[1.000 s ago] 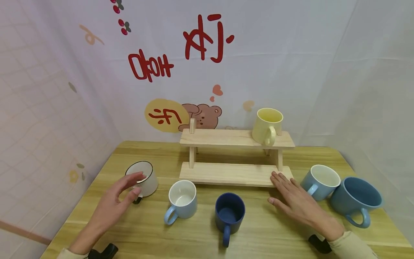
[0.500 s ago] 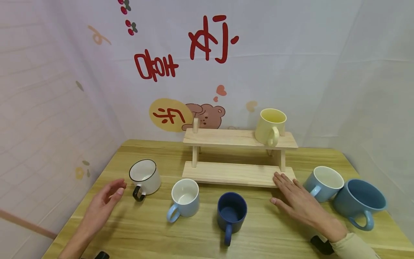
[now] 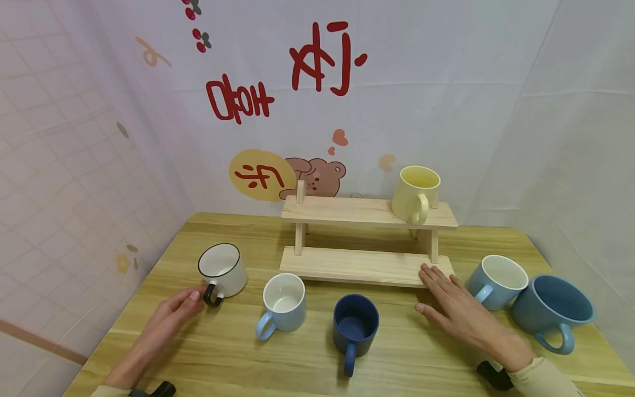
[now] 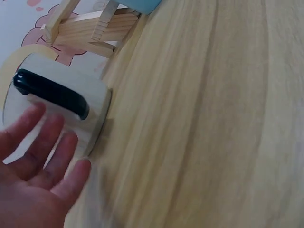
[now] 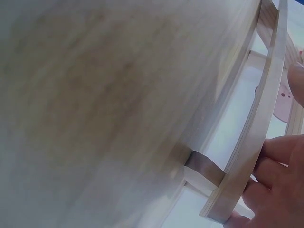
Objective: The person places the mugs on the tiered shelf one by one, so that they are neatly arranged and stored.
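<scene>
A white mug (image 3: 232, 278) with a black rim stands upright at the left, its black handle (image 4: 52, 93) facing the person. My left hand (image 3: 171, 315) is beside that handle, the fingertips at or almost at it. In the left wrist view its fingers (image 4: 66, 149) are spread and slightly bent, gripping nothing. On the right, my right hand (image 3: 458, 315) lies palm down, its fingertips resting on the right front end of the wooden rack's lower shelf (image 3: 357, 264). The right wrist view has these fingers (image 5: 270, 173) against the shelf board's edge.
A yellow mug (image 3: 409, 201) stands on the upper shelf (image 3: 342, 209), right end. In front of the rack are a light blue mug (image 3: 290, 314) and a navy mug (image 3: 354, 331). Another light blue mug (image 3: 488, 289) and a wide blue mug (image 3: 541, 314) stand beyond my right hand.
My left hand drew back from above the white mug, then lowered and moved right to its handle. The right hand stayed on the shelf. The view shifted slightly.
</scene>
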Available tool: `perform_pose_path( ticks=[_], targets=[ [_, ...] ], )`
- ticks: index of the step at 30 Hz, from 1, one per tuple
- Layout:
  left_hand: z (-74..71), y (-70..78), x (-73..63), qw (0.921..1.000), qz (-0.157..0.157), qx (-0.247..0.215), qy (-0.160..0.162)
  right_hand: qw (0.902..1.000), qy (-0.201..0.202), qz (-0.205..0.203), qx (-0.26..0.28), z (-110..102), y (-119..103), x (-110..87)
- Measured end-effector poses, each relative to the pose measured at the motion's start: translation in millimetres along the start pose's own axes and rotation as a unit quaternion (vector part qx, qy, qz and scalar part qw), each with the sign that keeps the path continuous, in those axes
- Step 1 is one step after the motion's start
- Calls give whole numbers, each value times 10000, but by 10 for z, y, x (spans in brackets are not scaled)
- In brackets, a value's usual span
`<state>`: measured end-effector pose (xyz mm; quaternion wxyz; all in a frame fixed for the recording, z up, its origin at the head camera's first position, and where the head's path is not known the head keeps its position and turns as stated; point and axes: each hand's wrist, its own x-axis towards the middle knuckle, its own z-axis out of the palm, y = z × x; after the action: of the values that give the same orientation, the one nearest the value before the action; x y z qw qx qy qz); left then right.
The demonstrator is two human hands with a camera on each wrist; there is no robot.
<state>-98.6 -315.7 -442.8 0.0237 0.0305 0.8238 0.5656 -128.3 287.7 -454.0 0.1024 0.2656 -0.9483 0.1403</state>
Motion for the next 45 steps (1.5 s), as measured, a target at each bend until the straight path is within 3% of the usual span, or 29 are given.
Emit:
perform_pose_path(
  ticks=[3,12,20,22,28,31,38,45],
  targets=[
    [30,-28,18,9997,49,-216,-46,10000,19,1,23,17,4,-4],
    [88,-95,73,9937,647,-822,-401,9999,-44,4,128,30,-2,0],
    [140,-72,74,9880,400,-1386,-555,9999,-6,-56,108,17,0,19],
    [152,-65,62,9870,342,-1478,-528,9999,4,-70,102,16,-1,23],
    [196,-30,10,9936,345,-1070,-73,9999,18,-98,96,9,-9,30],
    [211,-14,-18,9930,369,-1119,46,9999,19,-107,79,3,-11,30],
    [221,10,-28,9774,466,-2063,-44,9999,-7,-33,103,-3,-2,12],
    [225,34,-20,9738,654,-2177,-26,9999,-24,25,111,6,13,-2]
  ],
)
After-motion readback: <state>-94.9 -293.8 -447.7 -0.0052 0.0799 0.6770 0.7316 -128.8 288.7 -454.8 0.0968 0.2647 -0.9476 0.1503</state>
